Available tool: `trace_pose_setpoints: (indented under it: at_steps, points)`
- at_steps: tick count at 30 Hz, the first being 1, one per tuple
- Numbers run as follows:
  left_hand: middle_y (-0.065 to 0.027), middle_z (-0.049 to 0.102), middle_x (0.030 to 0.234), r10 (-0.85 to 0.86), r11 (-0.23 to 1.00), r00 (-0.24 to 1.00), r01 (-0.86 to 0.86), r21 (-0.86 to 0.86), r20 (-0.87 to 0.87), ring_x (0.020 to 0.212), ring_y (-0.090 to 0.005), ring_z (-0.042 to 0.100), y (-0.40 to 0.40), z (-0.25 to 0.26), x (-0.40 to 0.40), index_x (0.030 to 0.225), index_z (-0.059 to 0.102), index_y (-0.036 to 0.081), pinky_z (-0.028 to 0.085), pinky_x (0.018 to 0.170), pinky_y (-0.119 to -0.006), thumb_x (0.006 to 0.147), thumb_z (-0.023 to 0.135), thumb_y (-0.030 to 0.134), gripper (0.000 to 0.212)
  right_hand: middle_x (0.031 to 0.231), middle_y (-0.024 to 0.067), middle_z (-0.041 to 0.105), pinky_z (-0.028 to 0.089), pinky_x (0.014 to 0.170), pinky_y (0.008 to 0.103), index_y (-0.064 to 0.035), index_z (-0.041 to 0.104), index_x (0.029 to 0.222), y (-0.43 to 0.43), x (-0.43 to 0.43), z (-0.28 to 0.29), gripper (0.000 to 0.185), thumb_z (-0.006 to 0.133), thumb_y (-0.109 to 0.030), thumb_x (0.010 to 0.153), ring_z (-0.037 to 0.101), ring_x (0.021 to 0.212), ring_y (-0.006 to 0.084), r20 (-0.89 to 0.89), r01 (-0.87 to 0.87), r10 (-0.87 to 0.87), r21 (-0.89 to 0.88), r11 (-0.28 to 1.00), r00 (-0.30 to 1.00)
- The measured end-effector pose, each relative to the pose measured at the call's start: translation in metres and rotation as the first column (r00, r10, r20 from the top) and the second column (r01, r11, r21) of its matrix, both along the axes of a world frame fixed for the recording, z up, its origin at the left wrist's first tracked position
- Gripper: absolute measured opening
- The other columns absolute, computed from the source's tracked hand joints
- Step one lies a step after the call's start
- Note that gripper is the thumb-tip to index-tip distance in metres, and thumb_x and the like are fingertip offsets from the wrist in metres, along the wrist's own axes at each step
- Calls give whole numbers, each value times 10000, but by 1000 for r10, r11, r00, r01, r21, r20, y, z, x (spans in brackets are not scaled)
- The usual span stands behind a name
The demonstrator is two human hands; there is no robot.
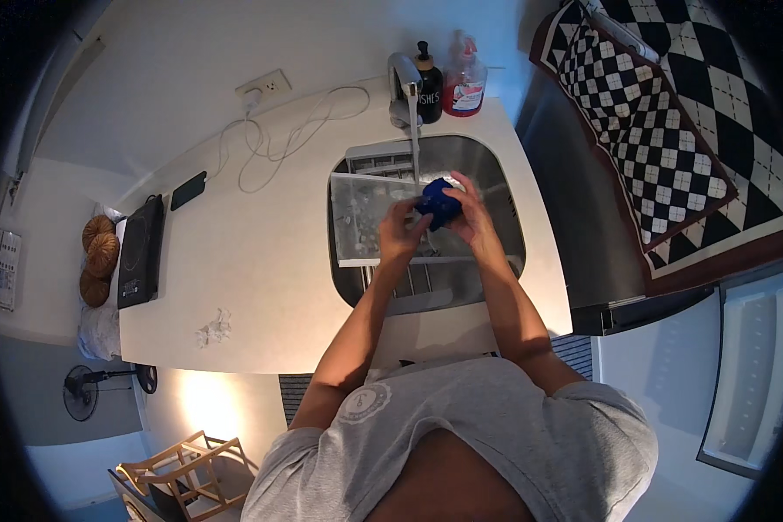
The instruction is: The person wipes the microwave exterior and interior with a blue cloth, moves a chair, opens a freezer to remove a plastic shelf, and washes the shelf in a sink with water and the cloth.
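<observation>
A dark blue, soft-looking thing [441,203], perhaps a sponge or scrubber, is held between both hands over the sink. The fingers of my left hand [401,230] grip its left side, and my right hand [473,215] grips it from the right. Below them a clear panel with a pale rim, like a refrigerator shelf [359,218], lies across the stainless steel sink [506,241]. Wet spots or bubbles dot its surface. Water runs from the chrome faucet [404,72] just behind the hands. Under the panel, a grey-ended rack [424,301] is partly hidden.
Behind the sink stand a black soap dispenser [429,88] and a red liquid soap bottle [464,91]. A white cable [293,134] trails to a dark phone [188,190]. Further left are an induction cooktop [141,251] and crumpled clear plastic [214,327]. A checkered cloth [665,143] covers a surface at right.
</observation>
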State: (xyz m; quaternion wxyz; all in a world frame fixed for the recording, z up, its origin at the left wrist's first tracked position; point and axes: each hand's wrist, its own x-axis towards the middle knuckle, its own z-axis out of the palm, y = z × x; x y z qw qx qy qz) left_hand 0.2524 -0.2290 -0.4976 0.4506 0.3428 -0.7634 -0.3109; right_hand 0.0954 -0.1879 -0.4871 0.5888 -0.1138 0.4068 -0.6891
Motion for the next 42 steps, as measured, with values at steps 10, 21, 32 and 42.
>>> trace_pose_setpoints:
  at_steps: [10, 21, 32, 42]
  points:
    - [-130, 588, 783, -52, 991, 985, 31, 128, 162, 700, -190, 611, -1, 14, -16, 855, 605, -12, 482, 603, -298, 698, 667, 52, 180, 705, -5, 621, 463, 613, 240, -61, 657, 816, -8, -2, -12, 141, 720, -155, 732, 571, 643, 99, -621, 40, -72, -66, 997, 780]
    - [-109, 620, 675, -59, 877, 995, 92, 472, -83, 567, -148, 610, -4, 22, -10, 783, 596, -26, 488, 533, -275, 731, 655, 51, 111, 846, 163, 613, 446, 718, 394, -50, 595, 875, -34, 19, -29, 202, 610, -233, 791, 579, 827, 353, -899, 312, -271, -162, 936, 344]
    - [-114, 614, 655, 70, 992, 993, -78, 95, 93, 614, -185, 619, 6, 18, -7, 728, 612, -18, 497, 591, -292, 606, 704, 91, 187, 782, 119, 607, 426, 687, 349, -51, 616, 885, -49, 9, -17, 212, 589, -254, 831, 555, 779, 271, -904, 383, -251, -109, 917, 345]
    - [-172, 581, 602, 72, 972, 968, -122, 200, 240, 563, -283, 596, 8, 24, -9, 680, 548, -22, 460, 557, -374, 662, 634, 178, 218, 703, 6, 568, 383, 581, 254, -37, 629, 844, -53, 2, -22, 174, 620, -211, 845, 466, 620, 93, -555, 410, -282, 118, 904, 782]
